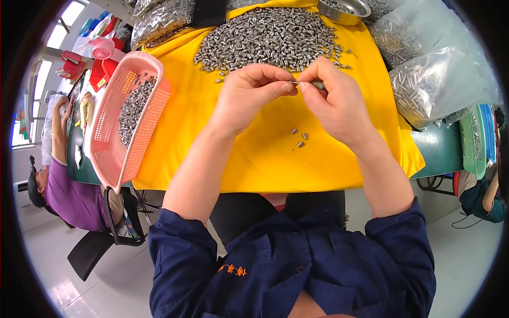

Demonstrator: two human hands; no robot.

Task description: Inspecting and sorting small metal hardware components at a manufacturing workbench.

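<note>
My left hand (249,94) and my right hand (339,100) meet above the yellow cloth (254,164), fingertips almost touching. Between finger and thumb, the left one pinches a small metal piece, mostly hidden. A thin pointed tool (318,85) with a greyish-green handle is pinched in the right one, its slim tip directed at the left fingertips. Beyond both hands spreads a large heap of small metal cylinders (265,37). Several loose metal cylinders (301,144) lie on the cloth between my forearms.
A pink plastic basket (159,69) with metal cylinders stands at the left. Clear bags of metal parts (424,85) crowd the right side. A metal bowl (344,15) sits at the back. One person in purple (74,196) works at left; another person's arm (490,196) shows at right.
</note>
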